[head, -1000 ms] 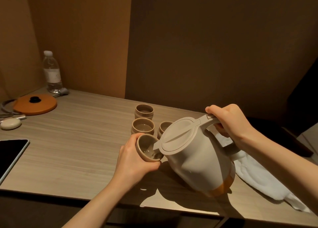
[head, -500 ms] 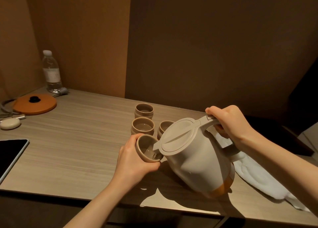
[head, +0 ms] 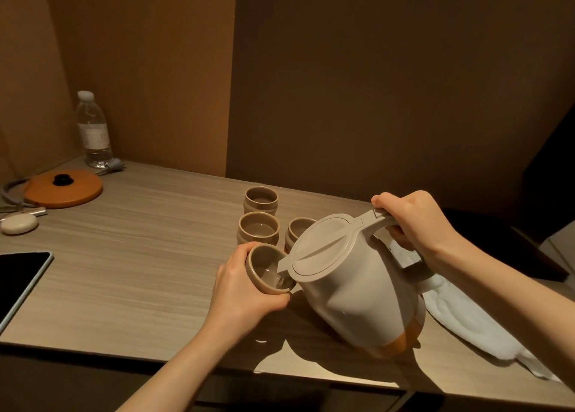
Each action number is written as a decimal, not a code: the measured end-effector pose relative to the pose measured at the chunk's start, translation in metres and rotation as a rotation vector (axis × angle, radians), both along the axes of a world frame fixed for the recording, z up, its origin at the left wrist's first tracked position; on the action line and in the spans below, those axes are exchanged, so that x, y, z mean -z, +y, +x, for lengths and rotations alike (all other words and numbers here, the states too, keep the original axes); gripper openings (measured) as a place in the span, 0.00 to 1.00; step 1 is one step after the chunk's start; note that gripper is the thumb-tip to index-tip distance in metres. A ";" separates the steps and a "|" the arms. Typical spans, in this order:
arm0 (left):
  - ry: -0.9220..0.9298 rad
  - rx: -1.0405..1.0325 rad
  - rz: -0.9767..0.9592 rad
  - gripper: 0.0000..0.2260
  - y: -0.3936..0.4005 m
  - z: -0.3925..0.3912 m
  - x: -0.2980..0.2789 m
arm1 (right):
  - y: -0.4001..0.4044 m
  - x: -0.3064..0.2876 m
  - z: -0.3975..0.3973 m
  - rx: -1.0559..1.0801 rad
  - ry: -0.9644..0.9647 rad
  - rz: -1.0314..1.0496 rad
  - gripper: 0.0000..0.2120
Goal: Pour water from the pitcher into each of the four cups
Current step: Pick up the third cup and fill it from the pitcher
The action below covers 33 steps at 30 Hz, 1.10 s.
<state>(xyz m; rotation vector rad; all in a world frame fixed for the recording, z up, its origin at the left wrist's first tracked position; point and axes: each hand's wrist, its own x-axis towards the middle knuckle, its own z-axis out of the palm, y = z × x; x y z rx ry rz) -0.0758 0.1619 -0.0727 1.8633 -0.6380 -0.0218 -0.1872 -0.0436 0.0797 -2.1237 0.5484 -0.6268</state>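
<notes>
My right hand (head: 413, 222) grips the handle of a beige pitcher (head: 351, 290) with an orange base, tilted to the left. Its spout sits over a beige cup (head: 264, 268) that my left hand (head: 239, 290) holds tilted above the table; water shows in the cup's bottom. Behind stand three more cups: the far cup (head: 260, 199), the middle cup (head: 258, 227) with water in it, and the right cup (head: 297, 228), partly hidden by the pitcher's lid.
A white cloth (head: 473, 324) lies under the pitcher's right side. A water bottle (head: 93, 131), an orange lid (head: 63, 187), a pale oval case (head: 18, 224) and a dark tablet (head: 18, 274) sit at the left. The table edge (head: 124, 352) is near me.
The pitcher has tipped a little further toward the held cup; both hands stay almost in place.
</notes>
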 end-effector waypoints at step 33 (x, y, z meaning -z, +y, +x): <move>0.027 0.018 -0.021 0.38 -0.002 -0.002 0.002 | -0.002 0.000 0.003 0.001 0.023 -0.064 0.28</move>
